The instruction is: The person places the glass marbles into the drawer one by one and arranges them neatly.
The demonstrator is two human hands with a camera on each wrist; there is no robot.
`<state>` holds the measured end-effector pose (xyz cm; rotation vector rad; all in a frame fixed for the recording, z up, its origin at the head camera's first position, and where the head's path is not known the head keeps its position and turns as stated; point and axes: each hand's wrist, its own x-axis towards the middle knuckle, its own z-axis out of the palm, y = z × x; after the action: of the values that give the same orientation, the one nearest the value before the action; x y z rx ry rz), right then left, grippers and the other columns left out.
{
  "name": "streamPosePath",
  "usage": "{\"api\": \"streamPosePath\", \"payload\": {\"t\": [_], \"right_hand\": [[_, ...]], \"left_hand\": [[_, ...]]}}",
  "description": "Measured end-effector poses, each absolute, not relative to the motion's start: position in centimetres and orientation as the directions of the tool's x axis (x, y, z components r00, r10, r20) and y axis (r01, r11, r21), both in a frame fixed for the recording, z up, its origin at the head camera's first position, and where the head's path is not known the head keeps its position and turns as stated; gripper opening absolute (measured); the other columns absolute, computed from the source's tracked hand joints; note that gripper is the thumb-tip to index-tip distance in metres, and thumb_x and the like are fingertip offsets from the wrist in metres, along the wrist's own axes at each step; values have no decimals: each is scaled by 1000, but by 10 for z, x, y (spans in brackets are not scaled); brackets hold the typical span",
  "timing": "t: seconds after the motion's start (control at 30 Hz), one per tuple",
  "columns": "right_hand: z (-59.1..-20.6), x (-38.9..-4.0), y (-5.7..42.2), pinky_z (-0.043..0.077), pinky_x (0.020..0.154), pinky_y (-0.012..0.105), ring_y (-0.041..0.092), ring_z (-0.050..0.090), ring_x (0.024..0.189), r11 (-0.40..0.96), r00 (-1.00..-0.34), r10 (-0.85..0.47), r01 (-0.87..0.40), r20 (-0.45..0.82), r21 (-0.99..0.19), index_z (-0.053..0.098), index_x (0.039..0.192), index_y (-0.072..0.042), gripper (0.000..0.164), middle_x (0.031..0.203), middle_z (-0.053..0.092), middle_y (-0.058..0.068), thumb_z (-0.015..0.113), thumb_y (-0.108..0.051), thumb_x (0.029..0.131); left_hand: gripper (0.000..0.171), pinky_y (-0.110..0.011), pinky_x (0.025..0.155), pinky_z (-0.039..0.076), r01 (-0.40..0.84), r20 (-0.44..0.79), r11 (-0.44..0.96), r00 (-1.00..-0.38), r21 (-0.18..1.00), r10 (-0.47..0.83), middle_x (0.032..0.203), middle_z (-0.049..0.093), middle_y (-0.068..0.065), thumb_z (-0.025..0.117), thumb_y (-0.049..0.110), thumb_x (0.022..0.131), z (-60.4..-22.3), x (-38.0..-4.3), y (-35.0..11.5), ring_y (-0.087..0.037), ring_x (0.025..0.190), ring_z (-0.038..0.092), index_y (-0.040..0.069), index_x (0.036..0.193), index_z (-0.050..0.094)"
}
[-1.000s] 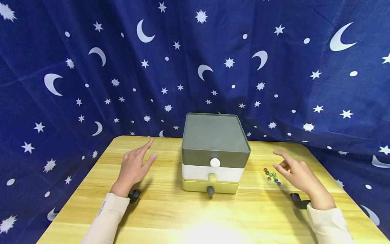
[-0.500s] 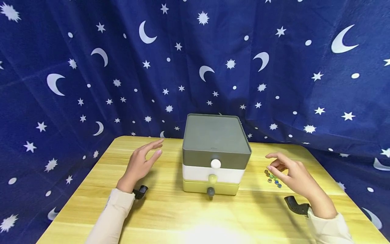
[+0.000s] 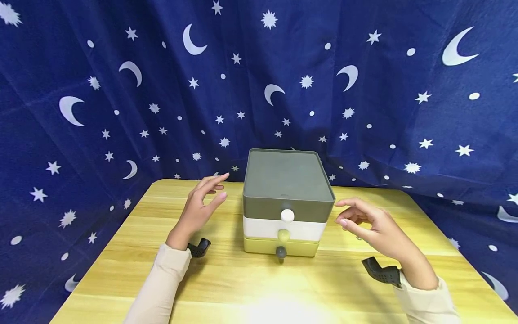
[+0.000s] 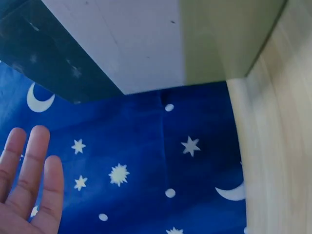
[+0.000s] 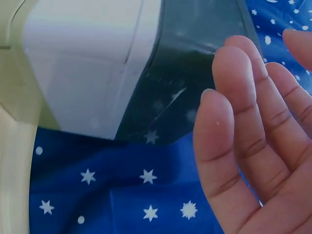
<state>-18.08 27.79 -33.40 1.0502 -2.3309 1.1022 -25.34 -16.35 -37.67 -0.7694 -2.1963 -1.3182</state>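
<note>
A three-tier drawer box (image 3: 289, 175) stands on the wooden table, with a dark grey top tier, a white middle and a yellow-green bottom. Each tier has a round knob on its front: white (image 3: 287, 215), yellow-green (image 3: 283, 235) and dark grey (image 3: 281, 252). To the left of the box hovers my left hand (image 3: 198, 209), fingers extended toward it and holding nothing. On the other side my right hand (image 3: 374, 227) hangs in the air, its fingers loosely bent, fingertips close to the box's right side. Both palms face the box in the wrist views.
A glass marble (image 3: 359, 238) shows just under my right hand, which hides the others beside it. Behind the wooden table (image 3: 226, 288) hangs a dark blue curtain (image 3: 243, 99) with white moons and stars. Bright glare lies on the table's near edge.
Both hands have moved inward toward the drawer box, the left one rightward and the right one leftward. My right hand now covers most of the marbles. The box has stayed in place.
</note>
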Motion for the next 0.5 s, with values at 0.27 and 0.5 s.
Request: {"api": "streamPosePath", "payload": {"t": [0.27, 0.5], "right_hand": [[-330, -182, 265, 55, 75, 18, 5, 74, 86, 376, -667, -492, -743, 560, -554, 65, 132, 2, 44, 99, 78, -9, 70, 18, 92], [-332, -183, 254, 58, 65, 25, 9, 75, 79, 314, -666, -522, -730, 532, -607, 63, 133, 1, 41, 100, 80, -5, 69, 15, 95]], "left_hand": [[49, -58, 104, 49, 687, 654, 331, -723, 647, 221, 149, 61, -13, 68, 13, 101, -368, -258, -152, -42, 124, 64, 9, 150, 65], [45, -53, 107, 45, 706, 663, 311, -706, 636, 250, 153, 61, -11, 68, 12, 101, -364, -262, -143, -34, 136, 58, 7, 145, 68]]}}
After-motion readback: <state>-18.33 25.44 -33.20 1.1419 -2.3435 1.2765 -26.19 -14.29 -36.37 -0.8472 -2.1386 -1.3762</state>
